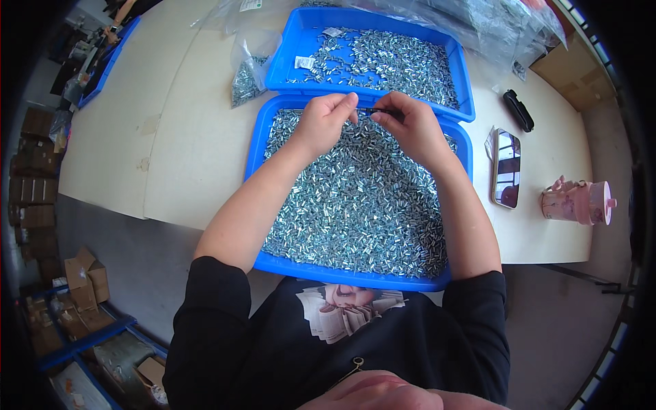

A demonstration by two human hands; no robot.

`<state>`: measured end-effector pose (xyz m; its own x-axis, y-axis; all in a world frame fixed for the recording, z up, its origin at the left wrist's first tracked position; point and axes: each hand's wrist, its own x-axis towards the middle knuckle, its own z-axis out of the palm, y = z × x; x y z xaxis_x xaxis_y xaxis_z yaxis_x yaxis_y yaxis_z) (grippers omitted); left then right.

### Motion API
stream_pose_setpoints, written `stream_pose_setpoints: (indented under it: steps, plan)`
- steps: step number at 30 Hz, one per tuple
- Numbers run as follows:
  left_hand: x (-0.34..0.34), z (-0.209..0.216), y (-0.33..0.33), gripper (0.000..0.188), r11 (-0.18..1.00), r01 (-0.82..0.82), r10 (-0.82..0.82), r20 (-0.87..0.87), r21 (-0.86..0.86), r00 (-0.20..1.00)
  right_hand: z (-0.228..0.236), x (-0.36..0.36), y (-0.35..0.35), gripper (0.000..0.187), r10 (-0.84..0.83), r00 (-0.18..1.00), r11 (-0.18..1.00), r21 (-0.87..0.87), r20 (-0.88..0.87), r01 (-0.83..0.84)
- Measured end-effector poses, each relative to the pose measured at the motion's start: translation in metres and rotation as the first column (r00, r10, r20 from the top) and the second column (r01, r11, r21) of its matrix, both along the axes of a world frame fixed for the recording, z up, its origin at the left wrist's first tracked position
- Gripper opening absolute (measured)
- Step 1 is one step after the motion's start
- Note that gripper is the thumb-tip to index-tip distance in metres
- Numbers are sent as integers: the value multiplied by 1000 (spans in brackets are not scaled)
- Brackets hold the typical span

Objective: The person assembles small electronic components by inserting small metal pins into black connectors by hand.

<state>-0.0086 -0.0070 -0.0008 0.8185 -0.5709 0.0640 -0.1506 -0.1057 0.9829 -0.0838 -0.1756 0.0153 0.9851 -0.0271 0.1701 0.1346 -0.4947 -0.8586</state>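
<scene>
Both hands meet over the far edge of a blue plastic bin (355, 277) filled with small silvery metal cylinders (348, 205). In my right hand (413, 130), thumb and fingers close round a thin dark rod-like tool (369, 110), its tip pointing left. My left hand (324, 123) is closed in a pinch at that tip; whatever sits between its fingers is too small to make out. Behind stands a second blue bin (465, 82), holding more such cylinders (403, 58) spread mostly to its right, plus small white paper slips (305, 62).
A clear plastic bag of metal pieces (246, 82) leans left of the far bin. On the right lie a phone (506, 167), a black case (518, 111) and a pink cup (577, 203). Plastic sheeting (471, 27) and a cardboard box (577, 72) fill the back right.
</scene>
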Motion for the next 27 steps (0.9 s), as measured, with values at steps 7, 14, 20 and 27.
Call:
stream_pose_setpoints:
  steps: [7, 14, 20, 27]
  plan:
    - [-1, 1, 1, 16, 999, 32, -32, 16, 14, 999, 4, -1, -1, 14, -25, 999, 999, -43, -37, 24]
    - [0, 5, 3, 17, 1000, 30, -29, 168, -2, 985, -1, 0, -2, 16, -42, 999, 999, 2, 19, 42]
    - [3, 2, 1, 15, 996, -22, 24, 25, -87, 999, 1, 0, -2, 14, -27, 999, 1000, -17, -32, 26]
    - [2, 4, 4, 14, 999, -35, 34, 50, 11, 998, 1, 0, 0, 14, -17, 1000, 1000, 5, -18, 17]
